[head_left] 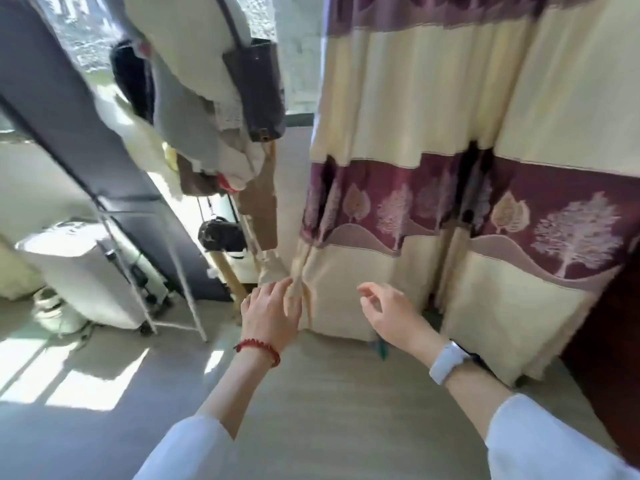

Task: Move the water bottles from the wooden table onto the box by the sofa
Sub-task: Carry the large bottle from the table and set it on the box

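No water bottle, wooden table, box or sofa shows in the head view. My left hand [272,311], with a red bead bracelet at the wrist, reaches forward with fingers spread and its fingertips touching the bunched edge of a cream and maroon curtain [415,133]. It holds nothing. My right hand [388,315], with a white watch on the wrist, hovers in front of the curtain's lower cream panel, fingers loosely curled and apart, nothing in it.
A clothes stand [194,109] hung with garments and a dark bag [258,88] is at the upper left. A white appliance on wheels [86,268] and a metal-legged dark panel [69,109] stand at the left. Dark wooden furniture [609,323] borders the right. Bare floor [311,393] lies below my hands.
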